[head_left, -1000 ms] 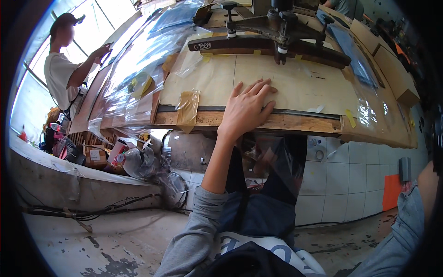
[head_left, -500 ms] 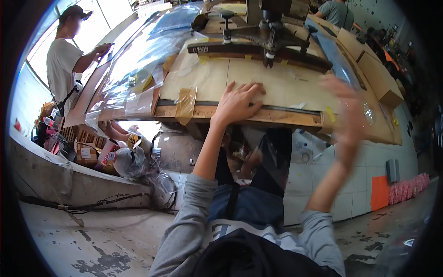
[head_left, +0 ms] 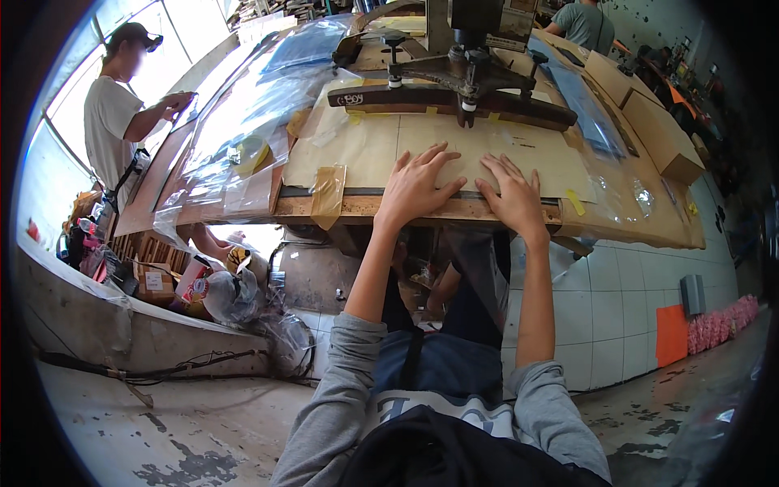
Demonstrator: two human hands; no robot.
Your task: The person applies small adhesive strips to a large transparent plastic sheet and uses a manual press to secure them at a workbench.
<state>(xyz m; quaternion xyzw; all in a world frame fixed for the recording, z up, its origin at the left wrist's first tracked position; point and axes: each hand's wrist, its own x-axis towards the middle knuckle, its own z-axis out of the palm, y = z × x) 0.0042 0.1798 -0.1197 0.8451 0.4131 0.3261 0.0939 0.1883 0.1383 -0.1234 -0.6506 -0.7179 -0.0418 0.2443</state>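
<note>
A pale tan paper sheet (head_left: 454,146) covers the light brown wooden desk (head_left: 406,209), with a strip of darker tan tape (head_left: 329,195) folded over the front edge and a small yellow tape piece (head_left: 574,202) near the right side. Above it sits a dark brown wooden bar (head_left: 422,97) under a black and grey metal press (head_left: 466,57). Clear, bluish-sheened plastic sheeting (head_left: 243,122) lies to the left. The person's sleeves (head_left: 341,406) are grey, over dark blue trousers (head_left: 438,365). A person at the left wears a white shirt (head_left: 101,122) and a dark cap (head_left: 130,34). The wall tiles (head_left: 617,308) are white, with an orange panel (head_left: 670,333) and pink items (head_left: 718,321). The floor (head_left: 162,430) is mottled grey concrete.
</note>
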